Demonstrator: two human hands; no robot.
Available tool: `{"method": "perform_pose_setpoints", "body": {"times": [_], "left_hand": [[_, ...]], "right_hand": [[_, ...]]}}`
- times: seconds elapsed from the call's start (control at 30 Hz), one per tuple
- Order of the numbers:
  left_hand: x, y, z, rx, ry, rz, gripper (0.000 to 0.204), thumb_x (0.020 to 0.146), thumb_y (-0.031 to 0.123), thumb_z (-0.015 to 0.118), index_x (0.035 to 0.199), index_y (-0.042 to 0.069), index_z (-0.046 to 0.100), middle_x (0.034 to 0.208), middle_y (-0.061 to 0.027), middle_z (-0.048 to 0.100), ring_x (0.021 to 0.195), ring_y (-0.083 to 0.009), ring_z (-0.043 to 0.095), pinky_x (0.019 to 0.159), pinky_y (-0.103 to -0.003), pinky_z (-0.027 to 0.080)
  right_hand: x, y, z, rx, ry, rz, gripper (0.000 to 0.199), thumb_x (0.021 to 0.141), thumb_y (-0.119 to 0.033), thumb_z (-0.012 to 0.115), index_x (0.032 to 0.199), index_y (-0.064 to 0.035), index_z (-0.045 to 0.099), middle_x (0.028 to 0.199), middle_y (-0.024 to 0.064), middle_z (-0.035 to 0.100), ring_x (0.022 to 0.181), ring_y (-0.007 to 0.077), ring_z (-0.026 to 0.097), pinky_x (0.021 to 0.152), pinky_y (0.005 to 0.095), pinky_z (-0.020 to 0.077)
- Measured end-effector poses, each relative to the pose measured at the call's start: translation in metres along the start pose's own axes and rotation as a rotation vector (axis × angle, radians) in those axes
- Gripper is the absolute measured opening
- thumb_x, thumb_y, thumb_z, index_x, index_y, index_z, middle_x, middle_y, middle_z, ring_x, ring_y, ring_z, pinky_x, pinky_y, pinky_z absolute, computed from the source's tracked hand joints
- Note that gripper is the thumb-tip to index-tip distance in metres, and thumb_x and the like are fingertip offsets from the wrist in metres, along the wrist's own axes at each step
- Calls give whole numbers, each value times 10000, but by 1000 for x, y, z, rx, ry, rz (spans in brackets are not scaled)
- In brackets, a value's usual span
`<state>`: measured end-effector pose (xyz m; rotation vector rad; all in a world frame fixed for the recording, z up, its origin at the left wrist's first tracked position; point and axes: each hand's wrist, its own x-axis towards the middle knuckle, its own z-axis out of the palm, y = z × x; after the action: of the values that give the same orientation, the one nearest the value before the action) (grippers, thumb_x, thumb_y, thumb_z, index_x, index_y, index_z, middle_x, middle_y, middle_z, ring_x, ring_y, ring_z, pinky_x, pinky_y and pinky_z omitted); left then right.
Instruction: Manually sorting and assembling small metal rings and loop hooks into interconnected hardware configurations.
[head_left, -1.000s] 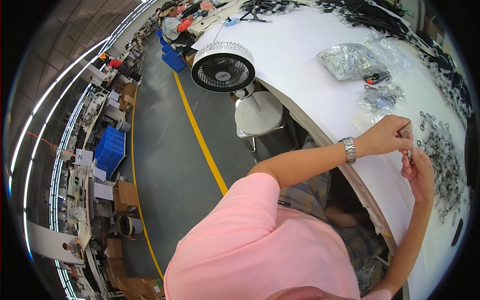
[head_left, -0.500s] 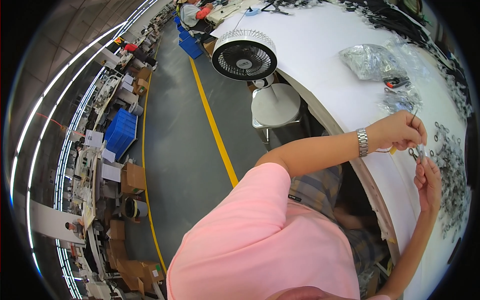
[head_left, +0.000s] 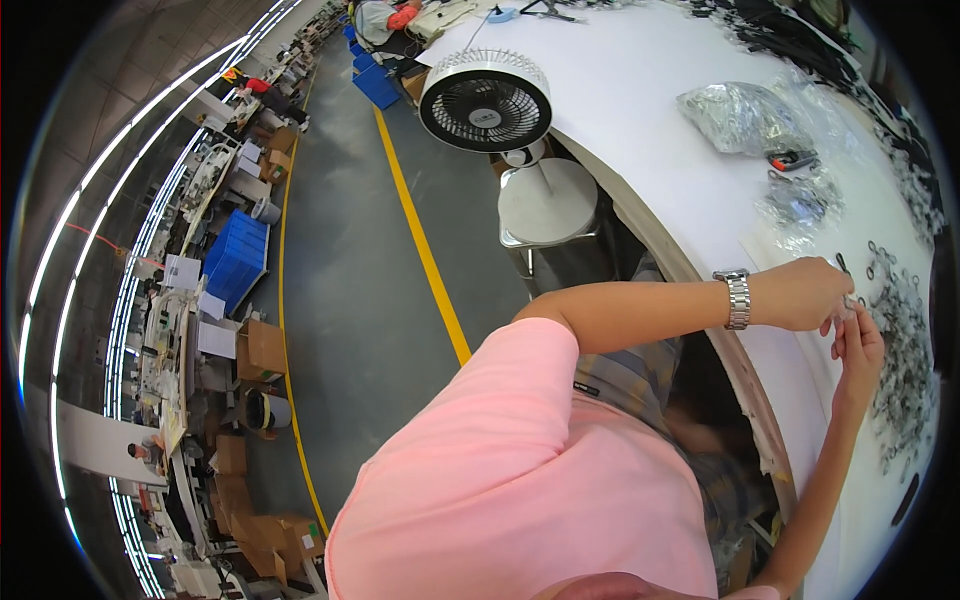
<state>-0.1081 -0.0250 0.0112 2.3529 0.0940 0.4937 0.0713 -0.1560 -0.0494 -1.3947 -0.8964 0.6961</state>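
My left hand, with a silver watch on the wrist, reaches across the white table with its back turned up. Its fingers are pinched closed, and what they grip is mostly covered. Against its fingertips is my right hand, thumb and fingers closed on a small shiny piece too small to name. Just beyond the hands spreads a heap of small grey metal-looking parts. A thin dark piece shows past my left knuckles; whether it is held or lying there, I cannot tell.
Farther up the white table lie a clear plastic bag of small parts, a red-and-black handled tool and a smaller clear bag. A round fan stands on a metal stool to the left of the table edge.
My left hand has rolled over, its back now facing up, and moved slightly down. The thin rod that stuck up from it no longer shows there. My right hand keeps nearly the same place.
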Motion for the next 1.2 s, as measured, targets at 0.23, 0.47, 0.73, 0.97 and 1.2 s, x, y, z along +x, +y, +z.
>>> {"method": "perform_pose_setpoints", "body": {"times": [0.23,0.47,0.73,0.97,1.2], "left_hand": [[9,-11,32,-221,319,32,215,933,24,533,1083,-65,660,768,-184,702,693,-273,738,658,-382,565],[22,-22,32,-339,297,-66,247,1005,107,520,1131,7,707,691,-73,691,574,-152,613,553,-305,486],[31,-66,-17,-457,396,-258,269,1045,180,538,1106,19,745,700,24,632,572,-22,476,522,-184,374],[43,-99,-34,56,586,-40,203,982,160,605,982,34,764,653,-53,668,543,-113,576,531,-289,434],[34,-92,-1,241,535,70,184,950,221,650,913,51,709,774,-146,690,725,-356,660,667,-461,503]], "right_hand": [[-18,-29,21,-154,73,-114,250,1039,-174,596,1144,22,711,785,-24,618,636,31,494,559,200,389],[-2,-27,11,316,81,111,293,1026,-145,620,1201,89,648,981,71,700,672,76,546,627,221,489],[10,-51,-44,786,317,-65,428,979,-207,705,1275,80,593,1194,161,677,780,110,609,727,253,544],[-2,-29,30,-1231,-50,-529,222,916,-215,703,1038,-29,694,1012,119,692,956,290,673,813,396,544],[13,-23,30,-1482,-157,-540,83,859,-99,686,884,-36,638,937,114,654,918,319,663,768,434,541]]}}
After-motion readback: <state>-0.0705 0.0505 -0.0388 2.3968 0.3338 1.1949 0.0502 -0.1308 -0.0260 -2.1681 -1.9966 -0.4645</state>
